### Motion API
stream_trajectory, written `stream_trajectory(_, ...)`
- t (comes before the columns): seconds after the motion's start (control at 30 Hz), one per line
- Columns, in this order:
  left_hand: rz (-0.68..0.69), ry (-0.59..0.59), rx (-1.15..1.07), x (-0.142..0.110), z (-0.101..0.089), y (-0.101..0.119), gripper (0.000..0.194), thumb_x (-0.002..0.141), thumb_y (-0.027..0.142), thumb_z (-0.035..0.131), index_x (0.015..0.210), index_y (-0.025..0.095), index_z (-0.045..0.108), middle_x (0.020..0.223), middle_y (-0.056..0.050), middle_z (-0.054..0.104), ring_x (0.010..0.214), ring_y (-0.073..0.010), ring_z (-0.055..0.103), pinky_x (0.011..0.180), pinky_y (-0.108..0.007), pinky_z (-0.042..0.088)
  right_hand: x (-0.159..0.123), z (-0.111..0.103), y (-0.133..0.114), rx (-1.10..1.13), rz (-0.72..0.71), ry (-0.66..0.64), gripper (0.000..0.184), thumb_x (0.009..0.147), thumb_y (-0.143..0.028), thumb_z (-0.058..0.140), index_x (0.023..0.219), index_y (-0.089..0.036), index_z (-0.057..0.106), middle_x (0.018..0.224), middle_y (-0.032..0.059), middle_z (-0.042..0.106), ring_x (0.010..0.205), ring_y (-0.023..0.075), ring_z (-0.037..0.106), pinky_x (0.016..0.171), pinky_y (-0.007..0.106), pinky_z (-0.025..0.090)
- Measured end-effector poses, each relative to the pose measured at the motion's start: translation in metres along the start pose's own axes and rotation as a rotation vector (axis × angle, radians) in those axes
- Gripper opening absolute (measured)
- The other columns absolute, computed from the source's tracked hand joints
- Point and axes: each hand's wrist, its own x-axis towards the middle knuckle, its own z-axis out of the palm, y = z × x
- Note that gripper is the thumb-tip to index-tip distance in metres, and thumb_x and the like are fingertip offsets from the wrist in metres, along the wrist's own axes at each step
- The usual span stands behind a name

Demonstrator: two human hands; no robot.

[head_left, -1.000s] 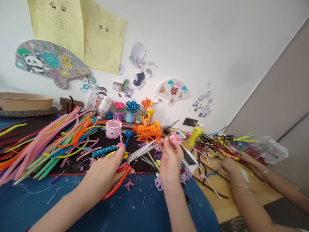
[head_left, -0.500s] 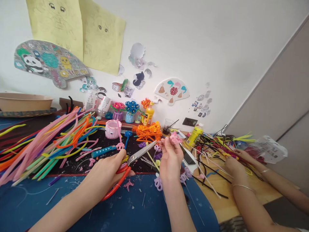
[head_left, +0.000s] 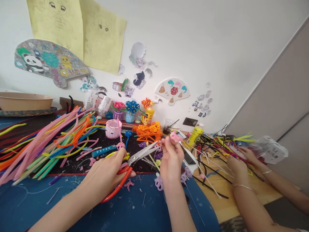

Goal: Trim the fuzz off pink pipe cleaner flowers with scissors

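Observation:
My left hand [head_left: 112,167] is closed round the orange-red handles of a pair of scissors [head_left: 135,157]. The scissor blades point up and right, slightly parted, with their tips close to the fingertips of my right hand [head_left: 171,158]. That hand pinches a pink pipe-cleaner flower [head_left: 175,136], and a thin pink end of it reaches toward the blades; whether they touch it I cannot tell. Purple pipe-cleaner loops [head_left: 158,183] lie beside my right wrist. Behind the scissors stands a pink pipe-cleaner pot [head_left: 113,129], with a pink stem propped in front.
Bundled coloured pipe cleaners [head_left: 48,141] spread over the left side. Orange pipe-cleaner pieces [head_left: 147,131], a juice bottle [head_left: 149,114] and finished flower pots [head_left: 130,116] stand at the back. At right, another person's hands [head_left: 238,166] work among dark pipe cleaners, near a yellow bottle [head_left: 195,135].
The scissor blades have parted a little near my right fingertips. My right hand still holds the pink flower in nearly the same place. The other person's hands have shifted slightly.

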Motion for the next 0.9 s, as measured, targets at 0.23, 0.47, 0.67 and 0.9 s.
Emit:
stream_trajectory(0.23,0.031,-0.018,-0.08,0.001,-0.0023,0.0024,0.024,0.086,0.043,0.046,0.081,0.026,0.03,0.083,0.0,0.066,0.073,-0.0232,0.064,0.055,-0.025,0.033,-0.0002,-0.0002,-0.0006,0.013,0.007,-0.012,0.023,0.062,-0.024,0.081,0.073,-0.017,0.062,0.067,-0.0039,0.063,0.063,0.0105,0.059,0.066,0.027,0.049)
stream_trajectory(0.47,0.045,-0.016,-0.075,-0.0005,-0.0034,0.0031,0.027,0.087,0.043,0.046,0.078,0.026,0.027,0.077,0.002,0.063,0.068,-0.021,0.061,0.054,-0.025,0.03,0.0,-0.0009,-0.0001,0.034,0.015,-0.015,0.023,0.063,-0.023,0.081,0.078,-0.016,0.065,0.069,-0.0037,0.064,0.064,0.0094,0.059,0.066,0.025,0.048)
stream_trajectory(0.67,0.053,-0.008,-0.096,0.0008,-0.0017,0.0024,0.027,0.086,0.043,0.047,0.077,0.026,0.029,0.074,0.002,0.062,0.065,-0.0196,0.059,0.054,-0.025,0.029,0.0013,-0.0016,0.001,-0.014,-0.008,-0.014,0.022,0.063,-0.026,0.08,0.076,-0.016,0.065,0.068,-0.0028,0.064,0.064,0.012,0.059,0.066,0.028,0.049)
stream_trajectory(0.9,0.063,-0.021,-0.063,0.0003,-0.0013,0.0014,0.027,0.087,0.043,0.046,0.077,0.026,0.029,0.073,0.001,0.061,0.065,-0.02,0.059,0.053,-0.025,0.028,0.0011,-0.002,0.0013,-0.033,-0.011,0.007,0.024,0.063,-0.028,0.08,0.078,-0.017,0.065,0.07,-0.0027,0.062,0.064,0.0116,0.058,0.068,0.029,0.05)
